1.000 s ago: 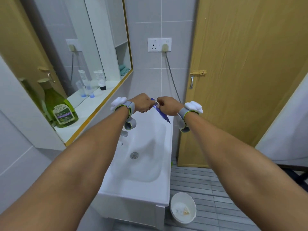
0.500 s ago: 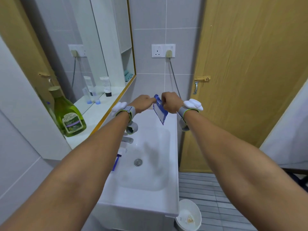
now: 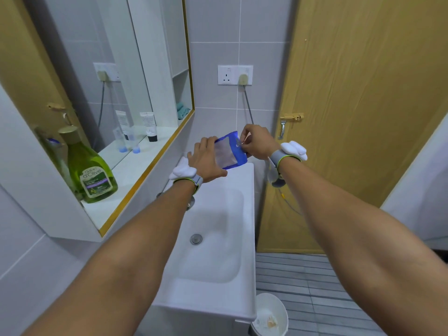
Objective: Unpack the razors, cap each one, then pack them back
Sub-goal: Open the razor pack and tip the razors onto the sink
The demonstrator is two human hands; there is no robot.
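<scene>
Above the far end of the white sink (image 3: 244, 238) I hold up a blue pouch with a clear front panel (image 3: 229, 151). My left hand (image 3: 206, 158) grips its left side, with the thumb below the pouch. My right hand (image 3: 258, 141) pinches its top right corner. No razor shows clearly; the contents behind the clear panel are too blurred to make out.
A green olive bottle (image 3: 91, 170) and small tubes stand on the shelf under the gold-framed mirror (image 3: 148, 163) at left. A wooden door (image 3: 363, 117) stands at right. A white bin (image 3: 271, 316) sits on the floor beside the sink. The wall socket (image 3: 234, 74) is behind my hands.
The pouch has turned from edge-on to face me, and my left hand has shifted from its top edge to its left side. The view has tilted up a little.
</scene>
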